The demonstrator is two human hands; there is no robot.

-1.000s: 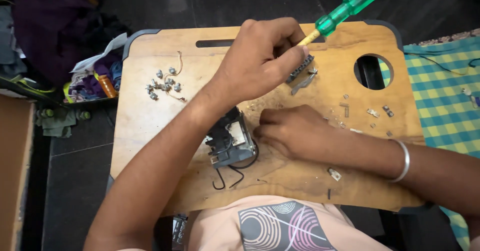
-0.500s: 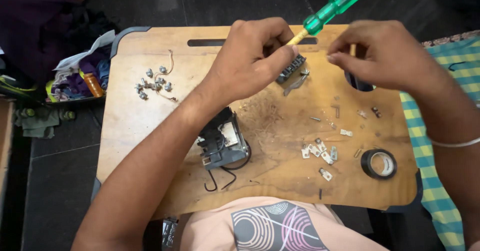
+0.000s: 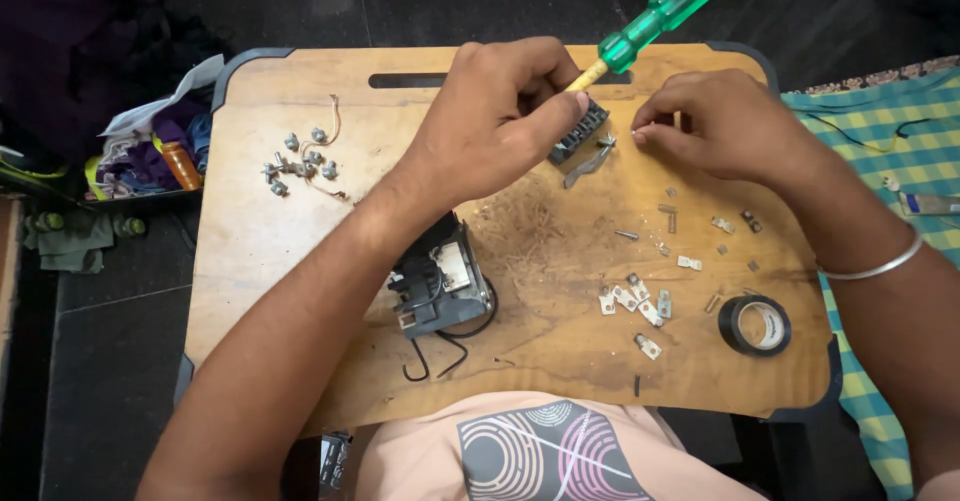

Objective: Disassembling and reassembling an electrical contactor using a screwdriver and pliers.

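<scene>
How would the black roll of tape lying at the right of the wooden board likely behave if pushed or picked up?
The black roll of tape lies flat on the wooden board, so a push would probably slide it, not roll it. It looks small and hollow, so likely light. Its rigid ring shape should suit a pinch through the centre hole.

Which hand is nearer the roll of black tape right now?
Right. The right hand hovers up the board from the black tape roll; the left hand, gripping the green screwdriver, is farther left.

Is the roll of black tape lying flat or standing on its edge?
Lying flat. The black tape roll rests on the wooden board, its round hole facing up at the camera.
</scene>
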